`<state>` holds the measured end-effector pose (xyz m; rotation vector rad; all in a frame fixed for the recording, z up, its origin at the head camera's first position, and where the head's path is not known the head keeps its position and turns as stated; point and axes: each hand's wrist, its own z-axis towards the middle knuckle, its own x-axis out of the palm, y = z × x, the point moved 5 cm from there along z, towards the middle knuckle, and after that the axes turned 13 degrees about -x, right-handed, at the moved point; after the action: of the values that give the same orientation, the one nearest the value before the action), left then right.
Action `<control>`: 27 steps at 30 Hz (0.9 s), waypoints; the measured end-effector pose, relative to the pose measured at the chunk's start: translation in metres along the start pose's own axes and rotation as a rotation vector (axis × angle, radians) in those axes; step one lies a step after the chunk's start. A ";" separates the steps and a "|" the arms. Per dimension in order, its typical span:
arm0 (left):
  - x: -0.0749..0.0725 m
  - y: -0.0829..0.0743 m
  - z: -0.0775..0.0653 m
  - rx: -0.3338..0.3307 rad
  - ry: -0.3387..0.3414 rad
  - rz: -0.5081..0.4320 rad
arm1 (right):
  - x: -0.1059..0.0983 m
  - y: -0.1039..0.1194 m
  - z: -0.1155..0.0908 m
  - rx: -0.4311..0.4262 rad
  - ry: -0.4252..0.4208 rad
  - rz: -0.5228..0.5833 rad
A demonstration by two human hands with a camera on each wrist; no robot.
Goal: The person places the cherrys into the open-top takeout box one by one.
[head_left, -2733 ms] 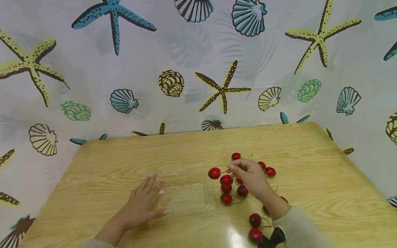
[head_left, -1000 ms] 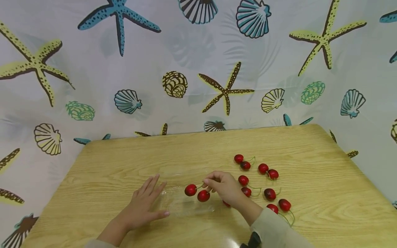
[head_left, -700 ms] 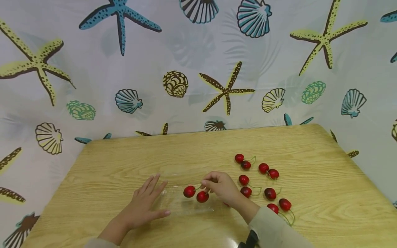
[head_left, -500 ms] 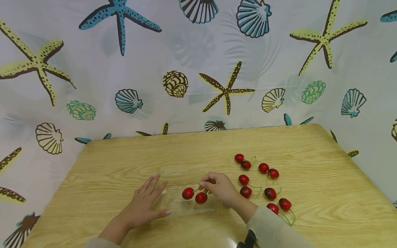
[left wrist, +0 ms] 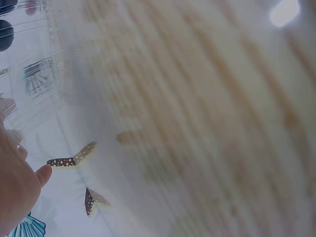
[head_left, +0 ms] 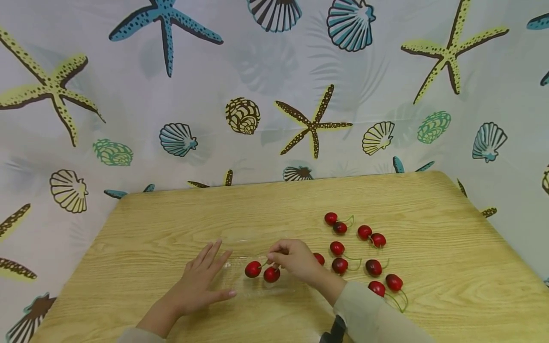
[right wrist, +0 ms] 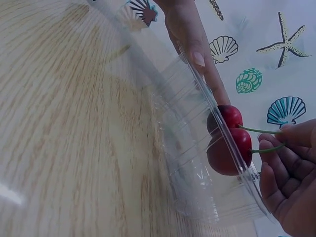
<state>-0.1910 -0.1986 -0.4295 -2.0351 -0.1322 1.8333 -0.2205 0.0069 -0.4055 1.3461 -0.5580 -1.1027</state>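
My right hand (head_left: 296,261) pinches the thin green stems of a pair of cherries. These two red cherries (head_left: 271,274) hang over a clear plastic container (head_left: 280,289), and the right wrist view shows them at its rim, partly seen through the clear wall. My left hand (head_left: 199,281) lies with its fingers spread at the container's left side. In the right wrist view, a finger of that hand (right wrist: 187,34) runs along the far end of the rim. A lone cherry (head_left: 319,258) shows just behind my right wrist.
Several more cherries with stems, such as a dark red cherry (head_left: 373,267) and a cherry farther back (head_left: 330,218), lie on the right of the wooden table (head_left: 171,219). Behind the table hangs a cloth (head_left: 206,71) printed with starfish and shells.
My right hand has carried the cherry pair left from the group on the right to over the container, drifting slightly lower. My left hand has stayed at the container's side.
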 end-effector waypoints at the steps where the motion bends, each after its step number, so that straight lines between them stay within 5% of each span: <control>1: 0.000 0.000 0.000 -0.001 0.001 0.001 | 0.001 -0.001 0.001 -0.003 0.002 -0.009; 27: 0.000 0.000 0.001 0.009 0.008 0.008 | 0.025 -0.003 0.017 0.012 0.102 -0.071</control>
<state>-0.1916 -0.1984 -0.4295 -2.0394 -0.1136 1.8274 -0.2252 -0.0226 -0.4112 1.4331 -0.4458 -1.0829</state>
